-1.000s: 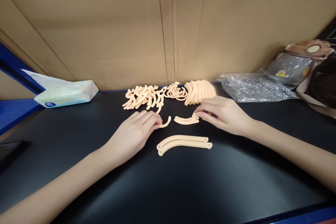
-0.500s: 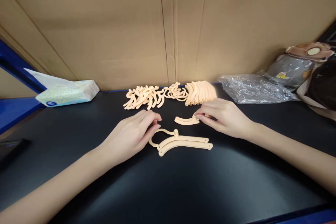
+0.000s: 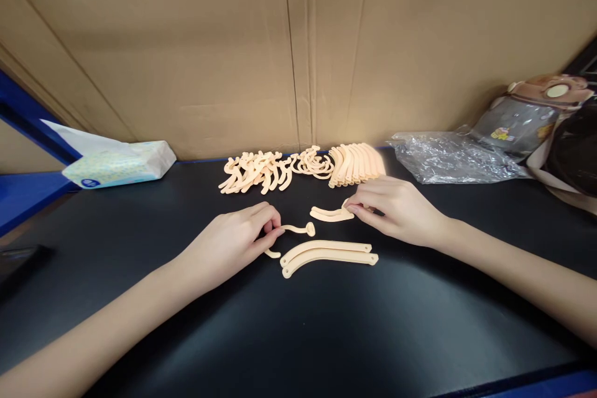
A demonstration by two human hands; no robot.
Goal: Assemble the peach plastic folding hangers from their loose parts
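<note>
My left hand (image 3: 236, 241) is closed, its fingers pinching a thin curved peach plastic hook piece (image 3: 295, 229) that lies on the black tabletop (image 3: 326, 323). My right hand (image 3: 396, 206) pinches one end of a short curved peach piece (image 3: 330, 214). Between and below both hands lie two long curved peach arms (image 3: 326, 254) side by side. Behind the hands, along the cardboard wall, sit a heap of hook pieces (image 3: 254, 172), a smaller tangle of rings (image 3: 311, 163) and a neat row of curved pieces (image 3: 355, 163).
A cardboard sheet (image 3: 298, 43) closes off the back. A soft tissue pack (image 3: 116, 163) lies at the left by a blue frame rail (image 3: 28, 189). Crumpled clear plastic (image 3: 448, 157) and a cartoon-topped water bottle (image 3: 527, 113) sit at the right.
My left hand drew the hook piece down toward the long arms, then curled tighter and shifted it slightly up. My right hand kept its pinch on the short piece.
</note>
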